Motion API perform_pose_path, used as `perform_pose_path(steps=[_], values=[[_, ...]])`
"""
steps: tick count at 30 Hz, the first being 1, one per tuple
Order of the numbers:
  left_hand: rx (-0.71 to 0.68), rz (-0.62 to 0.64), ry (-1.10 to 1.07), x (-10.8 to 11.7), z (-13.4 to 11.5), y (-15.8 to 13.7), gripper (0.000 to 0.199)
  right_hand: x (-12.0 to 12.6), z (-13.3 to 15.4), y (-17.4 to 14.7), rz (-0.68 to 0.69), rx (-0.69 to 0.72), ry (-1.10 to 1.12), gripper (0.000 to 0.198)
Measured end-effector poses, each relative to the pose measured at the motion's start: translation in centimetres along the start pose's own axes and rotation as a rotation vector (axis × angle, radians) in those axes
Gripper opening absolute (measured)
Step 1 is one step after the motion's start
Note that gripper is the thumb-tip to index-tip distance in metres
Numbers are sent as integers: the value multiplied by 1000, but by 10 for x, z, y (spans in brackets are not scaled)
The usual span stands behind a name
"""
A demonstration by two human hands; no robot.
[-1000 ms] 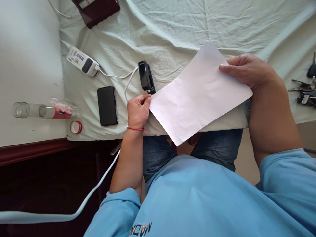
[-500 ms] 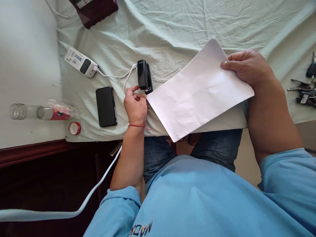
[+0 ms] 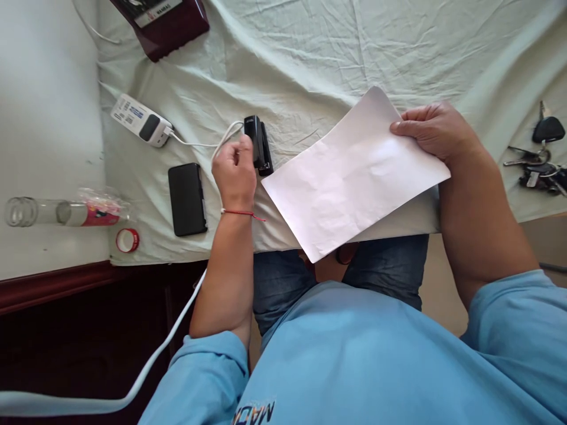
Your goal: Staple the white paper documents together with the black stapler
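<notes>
Right hand [image 3: 436, 133] pinching far corner of white paper [image 3: 354, 177]: light, floppy, overhanging table edge [image 3: 398, 219]. Left hand [image 3: 234, 174] curled loosely at black stapler [image 3: 259, 143], touching; full grasp not discernible. Stapler small, rigid; best gripped across body. Cable [image 3: 195, 143], phone [image 3: 187, 199] close left; open cloth beyond.

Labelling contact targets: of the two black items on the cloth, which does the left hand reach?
The small black stapler, beside the left hand fingers. The flat black phone lies apart, untouched.
</notes>
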State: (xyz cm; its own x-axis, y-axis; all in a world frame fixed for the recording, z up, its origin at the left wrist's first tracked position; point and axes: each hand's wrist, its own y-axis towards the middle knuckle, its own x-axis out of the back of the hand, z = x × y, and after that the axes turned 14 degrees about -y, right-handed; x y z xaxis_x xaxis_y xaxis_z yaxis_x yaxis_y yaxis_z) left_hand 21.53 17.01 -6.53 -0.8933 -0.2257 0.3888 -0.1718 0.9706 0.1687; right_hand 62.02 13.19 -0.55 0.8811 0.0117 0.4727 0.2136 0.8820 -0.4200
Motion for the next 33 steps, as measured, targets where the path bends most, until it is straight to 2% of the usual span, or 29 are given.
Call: perform_pose_path(steps=[2, 4, 11, 17, 25, 30, 33], values=[[62, -41, -17, -6, -11, 3, 38, 0, 0, -8, 25, -15, 14, 6], [153, -4, -98, -11, -22, -1, 37, 1, 0, -18, 38, -33, 35, 5], [408, 76, -278, -21, -56, -47, 32, 12, -1, -47, 63, -172, 22, 14], [483, 87, -414, -26, -71, -55, 37, 19, -5, -55, 41, -230, 18, 12], [420, 130, -475, -29, -59, -48, 43, 17, -4, -51, -36, -242, 42, 9], [281, 89, -457, -26, -45, -54, 30, 18, -5, -44, -88, -238, 25, 8], [166, 92, -348, -18, -37, -61, 20, 19, -4, -43, -110, -223, 33, 11]])
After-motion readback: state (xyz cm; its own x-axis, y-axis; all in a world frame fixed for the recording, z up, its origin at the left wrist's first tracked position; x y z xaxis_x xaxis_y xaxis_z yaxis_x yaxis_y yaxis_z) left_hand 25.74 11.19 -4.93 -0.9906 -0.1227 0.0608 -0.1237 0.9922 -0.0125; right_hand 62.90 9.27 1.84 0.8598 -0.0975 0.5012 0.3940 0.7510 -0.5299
